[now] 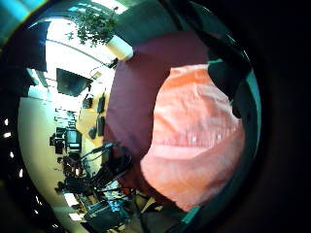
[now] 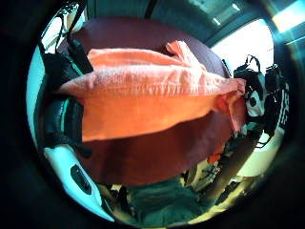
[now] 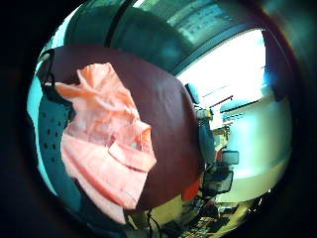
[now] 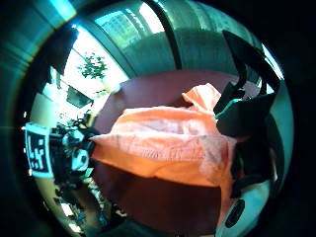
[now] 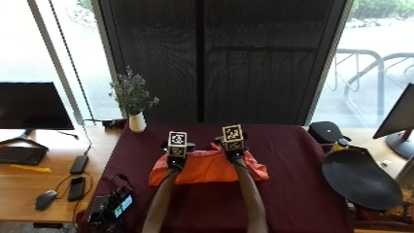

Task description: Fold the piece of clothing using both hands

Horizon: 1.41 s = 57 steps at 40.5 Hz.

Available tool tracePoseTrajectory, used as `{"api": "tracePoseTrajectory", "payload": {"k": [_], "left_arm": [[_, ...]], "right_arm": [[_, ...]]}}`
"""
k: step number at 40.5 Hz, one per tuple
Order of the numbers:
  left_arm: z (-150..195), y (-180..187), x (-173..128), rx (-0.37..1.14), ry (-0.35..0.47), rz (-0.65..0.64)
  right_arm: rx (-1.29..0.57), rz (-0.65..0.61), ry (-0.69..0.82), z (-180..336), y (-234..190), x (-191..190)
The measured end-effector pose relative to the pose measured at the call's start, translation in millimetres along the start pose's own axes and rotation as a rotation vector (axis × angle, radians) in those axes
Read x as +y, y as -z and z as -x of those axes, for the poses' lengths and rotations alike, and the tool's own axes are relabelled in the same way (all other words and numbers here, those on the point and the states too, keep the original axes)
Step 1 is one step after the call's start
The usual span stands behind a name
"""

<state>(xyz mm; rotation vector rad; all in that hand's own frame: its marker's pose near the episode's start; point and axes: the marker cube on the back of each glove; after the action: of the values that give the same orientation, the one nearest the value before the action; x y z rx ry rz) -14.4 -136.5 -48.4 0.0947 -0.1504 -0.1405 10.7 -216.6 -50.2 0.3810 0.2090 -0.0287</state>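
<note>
Fingers [image 4: 237, 116] pinching the orange garment [image 5: 206, 168] show only in palm views.

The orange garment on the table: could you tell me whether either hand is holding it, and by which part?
Both the left hand and the right hand grip the orange garment along its far edge.

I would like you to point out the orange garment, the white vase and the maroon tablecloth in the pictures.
orange garment [image 5: 206, 171], outside view, middle of the cloth between the forearms.
white vase [image 5: 137, 123], outside view, its body.
maroon tablecloth [image 5: 291, 160], outside view, bare part right of the garment.
</note>
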Motion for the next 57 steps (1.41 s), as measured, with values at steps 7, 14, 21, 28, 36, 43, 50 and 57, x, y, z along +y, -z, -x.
{"api": "tracePoseTrajectory", "payload": {"k": [7, 14, 21, 28, 36, 43, 50, 57], "left_arm": [[-9.9, -42.3, -49.7, -0.025, 0.036, -0.108], [-8.1, -110.5, -47.4, 0.076, 0.055, 0.199], [-1.4, -112.5, -47.5, 0.057, 0.074, 0.133], [3.2, -88.3, -52.0, 0.108, 0.033, -0.151], [17.7, -102.0, -36.6, 0.041, 0.022, -0.210], [-0.1, -141.6, 5.5, 0.171, 0.013, 0.163], [-2.8, -160.0, 9.5, 0.219, -0.008, 0.303], [-4.4, -161.2, 8.9, 0.215, -0.023, 0.315]], "right_arm": [[-0.003, 0.138, 0.031, 35.6, -31.8, -3.4], [0.016, 0.400, 0.008, 32.3, -71.1, 17.3], [0.031, 0.056, -0.081, 15.1, -65.4, -17.7], [-0.135, -0.108, -0.196, -20.9, -25.1, 2.8], [-0.311, 0.254, -0.569, -81.9, -50.5, 122.0], [-0.347, 0.665, -0.721, -94.7, -39.6, 194.6], [-0.380, 0.648, -0.894, -115.8, -87.5, 188.1], [-0.770, 0.345, -0.870, -94.2, -81.4, 152.7]]}}
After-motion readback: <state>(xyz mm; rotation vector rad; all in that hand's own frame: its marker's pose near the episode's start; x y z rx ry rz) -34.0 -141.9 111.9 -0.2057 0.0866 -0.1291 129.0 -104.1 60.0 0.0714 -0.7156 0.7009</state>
